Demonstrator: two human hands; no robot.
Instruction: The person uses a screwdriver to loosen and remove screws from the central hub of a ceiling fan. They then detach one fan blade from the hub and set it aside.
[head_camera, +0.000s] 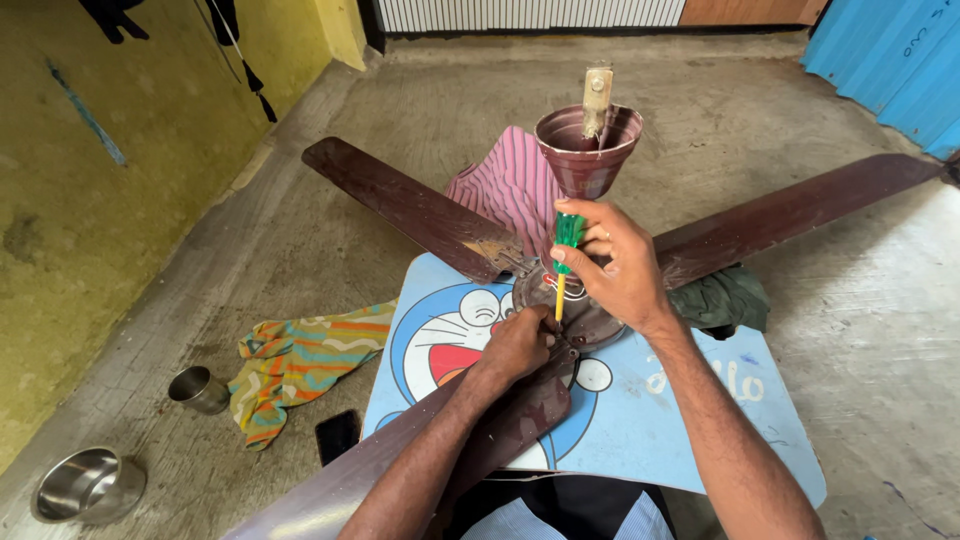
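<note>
A dark brown ceiling fan lies on a small blue table (690, 420) with a cartoon picture. Its motor hub (590, 318) is in the middle, with a maroon canopy cup (588, 150) and down rod (597, 95) standing up from it. My right hand (615, 265) grips a green-handled screwdriver (566, 250), held upright with its tip at the hub beside the near blade's (400, 450) bracket. My left hand (517, 345) presses on that bracket, fingers closed around something small that I cannot make out.
The other two blades reach far left (400, 200) and far right (800, 205). A striped pink cloth (510, 185), a dark green cloth (725, 298) and a colourful cloth (300, 360) lie around. A steel cup (198, 388), steel bowl (85, 485) and black phone (337, 435) sit on the concrete floor. A yellow wall (100, 180) runs along the left.
</note>
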